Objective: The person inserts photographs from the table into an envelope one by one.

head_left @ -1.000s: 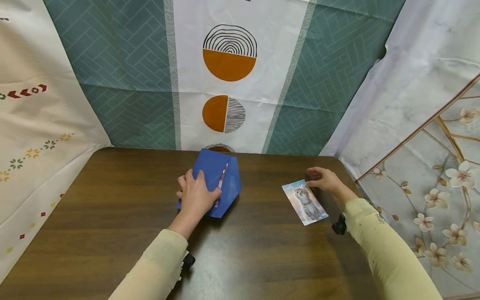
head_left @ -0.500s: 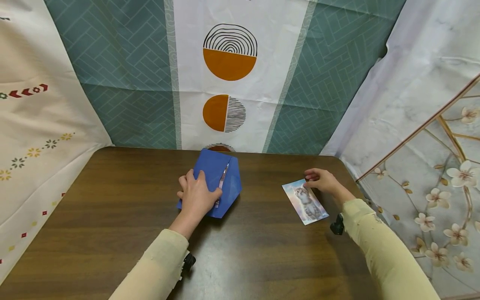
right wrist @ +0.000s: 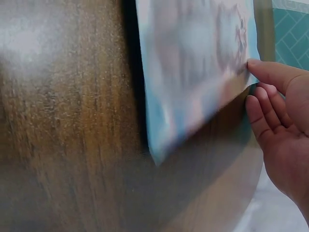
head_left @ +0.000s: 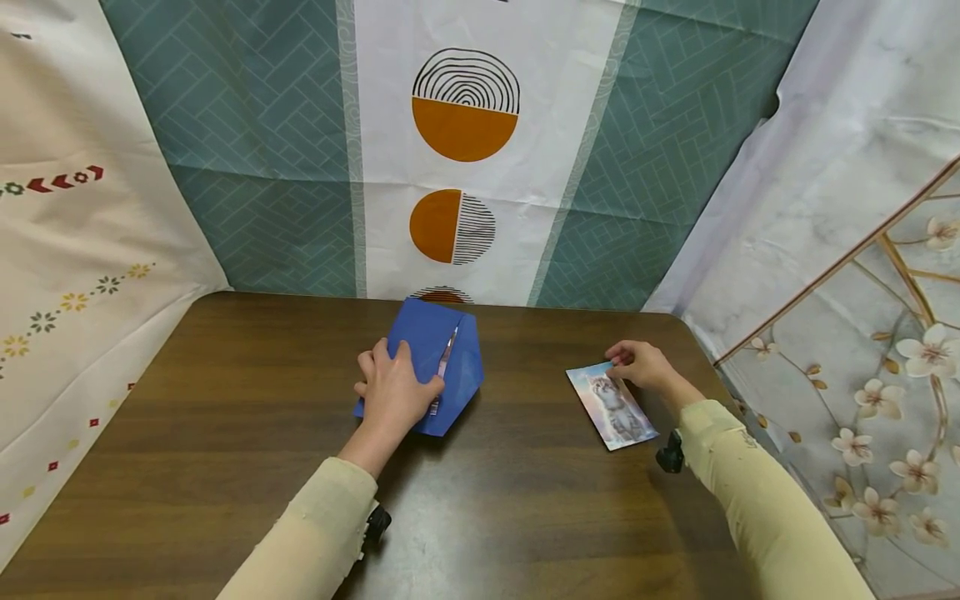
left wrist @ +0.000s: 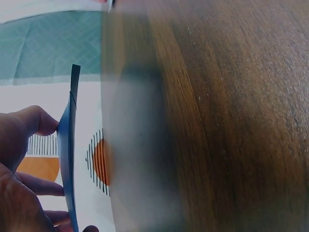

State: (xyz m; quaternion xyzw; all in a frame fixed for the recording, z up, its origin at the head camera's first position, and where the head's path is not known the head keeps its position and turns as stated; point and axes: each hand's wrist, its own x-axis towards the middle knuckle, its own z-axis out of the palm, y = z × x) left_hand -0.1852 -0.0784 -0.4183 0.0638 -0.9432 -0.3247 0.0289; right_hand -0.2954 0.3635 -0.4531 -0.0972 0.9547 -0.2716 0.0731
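In the head view a blue envelope (head_left: 427, 325) is left of centre, held by my left hand (head_left: 393, 387). A narrow pale strip (head_left: 447, 354) with some print shows along its flap. The left wrist view has the envelope (left wrist: 68, 150) edge-on above the table, thumb on one side and fingers reaching to its lower part. Further right, a card with a kitten picture (head_left: 615, 408) is tilted up at its far corner. My right hand (head_left: 645, 367) pinches that corner between thumb and fingers. Blurred and close, the card (right wrist: 198, 53) fills the upper part of the right wrist view.
The brown wooden table (head_left: 517, 517) reaches back to a green and white patterned cloth (head_left: 262, 167). A flowered cloth (head_left: 862, 400) hangs along the right edge, and a cream one (head_left: 97, 267) along the left.
My right hand has shifted slightly left onto the kitten card's far corner and taken hold of it; that end has risen a little. The left hand and blue envelope have stayed in place.
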